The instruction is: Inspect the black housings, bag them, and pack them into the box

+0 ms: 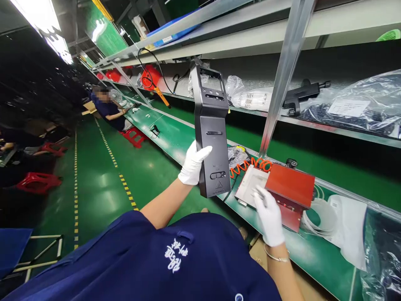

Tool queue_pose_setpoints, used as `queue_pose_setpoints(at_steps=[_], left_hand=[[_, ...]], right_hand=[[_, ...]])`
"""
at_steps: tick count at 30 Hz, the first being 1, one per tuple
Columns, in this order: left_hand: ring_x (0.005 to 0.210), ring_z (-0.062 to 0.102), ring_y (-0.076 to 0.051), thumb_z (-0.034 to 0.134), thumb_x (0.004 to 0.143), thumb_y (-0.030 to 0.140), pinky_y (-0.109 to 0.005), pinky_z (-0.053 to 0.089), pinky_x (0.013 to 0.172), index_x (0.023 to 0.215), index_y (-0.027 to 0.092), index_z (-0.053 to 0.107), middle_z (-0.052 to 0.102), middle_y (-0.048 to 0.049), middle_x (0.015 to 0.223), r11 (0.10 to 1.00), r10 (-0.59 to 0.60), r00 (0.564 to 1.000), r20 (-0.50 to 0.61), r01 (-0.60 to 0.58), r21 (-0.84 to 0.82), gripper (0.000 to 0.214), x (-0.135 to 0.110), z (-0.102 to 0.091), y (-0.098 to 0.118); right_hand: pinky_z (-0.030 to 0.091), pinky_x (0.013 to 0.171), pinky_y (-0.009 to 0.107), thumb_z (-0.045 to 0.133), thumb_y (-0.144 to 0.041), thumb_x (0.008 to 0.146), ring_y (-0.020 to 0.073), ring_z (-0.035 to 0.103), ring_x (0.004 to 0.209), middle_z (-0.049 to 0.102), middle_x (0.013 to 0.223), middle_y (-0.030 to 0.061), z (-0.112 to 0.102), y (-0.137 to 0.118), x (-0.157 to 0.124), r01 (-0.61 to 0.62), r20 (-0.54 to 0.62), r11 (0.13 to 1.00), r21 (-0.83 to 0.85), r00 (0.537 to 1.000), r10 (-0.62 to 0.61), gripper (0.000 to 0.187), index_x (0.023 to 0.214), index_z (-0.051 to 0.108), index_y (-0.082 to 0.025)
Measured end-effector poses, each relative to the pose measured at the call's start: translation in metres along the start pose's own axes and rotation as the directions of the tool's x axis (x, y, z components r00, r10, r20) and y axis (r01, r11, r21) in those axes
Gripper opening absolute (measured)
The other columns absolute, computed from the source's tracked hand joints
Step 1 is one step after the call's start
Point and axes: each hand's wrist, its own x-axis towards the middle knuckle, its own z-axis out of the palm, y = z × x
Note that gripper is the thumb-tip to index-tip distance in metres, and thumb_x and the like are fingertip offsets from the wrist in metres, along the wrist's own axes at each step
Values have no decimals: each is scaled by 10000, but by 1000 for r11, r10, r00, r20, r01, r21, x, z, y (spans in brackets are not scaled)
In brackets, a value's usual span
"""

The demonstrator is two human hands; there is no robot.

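Observation:
My left hand (194, 164), in a white glove, grips a long black housing (214, 146) by its left edge. The housing stands nearly upright, with a rectangular opening at its top, slots along its face and a printed warning triangle near the bottom. My right hand (269, 215), also gloved in white, is over the pale tray (249, 184) at the front of a red box-shaped machine (291, 184). Its fingers are bent and drawn together; whatever may be between the fingertips is too small to make out.
A green workbench (175, 140) runs far to the left, under a shelf with plastic bags (360, 104). An orange coiled hose (244, 167) lies behind the tray. An orange-handled tool (162, 97) hangs from a cable. White tape rolls (319, 217) stand at right. A co-worker (108, 106) sits farther along.

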Motion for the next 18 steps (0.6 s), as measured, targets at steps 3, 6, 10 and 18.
queue_pose_setpoints(at_steps=[3, 6, 10, 18], left_hand=[[899, 726, -234, 841, 721, 353, -404, 605, 860, 1092, 222, 667, 751, -53, 1084, 1000, 23, 999, -32, -23, 20, 430, -2, -17, 0], [899, 728, -238, 844, 717, 369, -394, 605, 856, 1074, 220, 676, 761, -57, 1074, 998, 28, 997, -77, -23, 62, 421, -6, -46, -3], [901, 728, -251, 829, 724, 395, -411, 610, 853, 1095, 209, 669, 767, -67, 1037, 995, 15, 987, -158, 1, 101, 445, -12, -107, -7], [1131, 672, -287, 759, 813, 515, -460, 531, 1031, 1162, 178, 624, 716, -126, 1221, 990, 56, 985, -166, -33, 139, 504, -4, -312, 15]], right_hand=[[556, 1027, 490, 615, -596, 860, 281, 685, 1147, 658, 1353, 180, 59, -32, 11, -28, 150, 978, 205, 989, -3, 628, 1323, 620, -171], [511, 1099, 480, 620, -574, 879, 275, 632, 1254, 606, 1431, 153, 107, -58, 13, 4, 300, 960, 280, 950, -91, 675, 1430, 536, -194], [490, 1135, 443, 702, -486, 849, 258, 602, 1301, 635, 1407, 87, 181, -83, 6, 27, 408, 961, 275, 902, -143, 702, 1477, 497, -249], [595, 949, 415, 725, -467, 774, 248, 717, 1025, 753, 1109, 83, 355, -97, -16, -94, 378, 967, 236, 926, -2, 467, 1157, 641, -212]])
